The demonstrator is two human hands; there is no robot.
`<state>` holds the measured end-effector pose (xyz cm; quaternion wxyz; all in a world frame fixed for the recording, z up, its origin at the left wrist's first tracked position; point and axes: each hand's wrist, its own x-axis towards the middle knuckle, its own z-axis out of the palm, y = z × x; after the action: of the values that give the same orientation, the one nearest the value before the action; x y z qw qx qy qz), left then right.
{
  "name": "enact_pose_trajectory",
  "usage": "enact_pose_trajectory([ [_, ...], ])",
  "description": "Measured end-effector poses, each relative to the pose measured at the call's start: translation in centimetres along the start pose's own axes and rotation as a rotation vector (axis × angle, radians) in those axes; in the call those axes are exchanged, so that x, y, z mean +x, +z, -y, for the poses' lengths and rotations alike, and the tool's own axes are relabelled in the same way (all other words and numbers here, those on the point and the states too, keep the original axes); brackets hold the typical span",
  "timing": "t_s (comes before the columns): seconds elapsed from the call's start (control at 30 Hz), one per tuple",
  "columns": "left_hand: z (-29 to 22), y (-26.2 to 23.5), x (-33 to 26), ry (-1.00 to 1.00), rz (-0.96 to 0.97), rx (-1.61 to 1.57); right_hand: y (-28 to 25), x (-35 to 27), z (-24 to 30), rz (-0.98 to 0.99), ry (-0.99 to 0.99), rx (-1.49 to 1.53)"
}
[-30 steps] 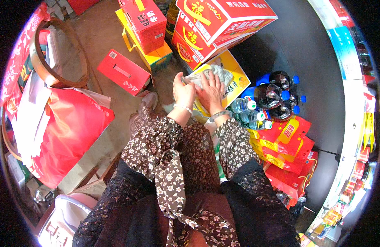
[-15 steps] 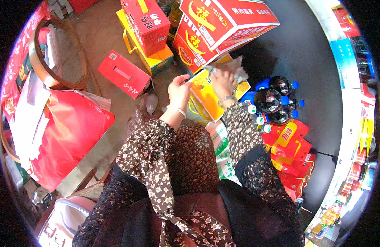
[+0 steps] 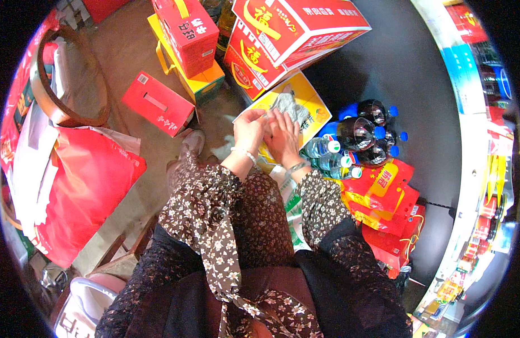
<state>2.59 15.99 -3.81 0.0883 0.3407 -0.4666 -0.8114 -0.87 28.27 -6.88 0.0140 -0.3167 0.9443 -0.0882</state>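
The cloth [image 3: 292, 106] is touched by the right hand [image 3: 282, 139], its fingers outstretched and slightly apart; by the left hand [image 3: 248, 132], fingers curled, whether anything is clamped cannot be told. The cloth is spread on the yellow box [image 3: 315, 100], beyond whose right edge open dark surface [image 3: 414, 67] is seen. Nearby are counted three clear bottles [image 3: 320, 147], four dark bottles [image 3: 356, 134] and two stacked cartons [image 3: 296, 34].

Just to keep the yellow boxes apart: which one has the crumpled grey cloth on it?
The yellow box beneath the right hand, beside the stacked red cartons; the yellow box farther left carries a red carton, not the cloth.
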Motion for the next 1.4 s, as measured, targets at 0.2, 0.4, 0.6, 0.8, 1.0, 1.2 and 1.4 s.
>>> enact_pose_trajectory([
  [0.2, -0.2, -0.1, 0.7, 0.056, -0.018, 0.126, 0.8, 6.3, -3.9, -0.130, 0.047, -0.124],
  [0.4, -0.9, -0.9, 0.9, 0.023, 0.010, 0.080, -0.3, 10.3, -7.1, -0.066, 0.289, -0.123],
  [0.6, -2.4, -1.7, 0.7, 0.005, 0.001, 0.080, -2.1, 9.0, -7.7, 0.232, 0.646, -0.022],
  [0.8, -2.1, -2.2, 1.3, 0.021, -0.017, 0.055, 0.5, 4.8, -4.4, 0.000, 0.683, 0.035],
  [1.0, -0.4, -1.3, 0.8, -0.130, 0.080, 0.060, -0.4, -0.2, -1.1, -0.023, 0.426, 0.197],
  [1.2, 1.6, 0.1, 0.3, -0.153, 0.041, -0.123, -4.0, 0.5, 2.7, 0.305, 0.121, 1.070],
  [1.4, -3.4, -4.0, 3.2, -0.091, -0.353, -0.283, -5.7, 2.5, 4.4, 0.061, 0.331, 1.106],
])
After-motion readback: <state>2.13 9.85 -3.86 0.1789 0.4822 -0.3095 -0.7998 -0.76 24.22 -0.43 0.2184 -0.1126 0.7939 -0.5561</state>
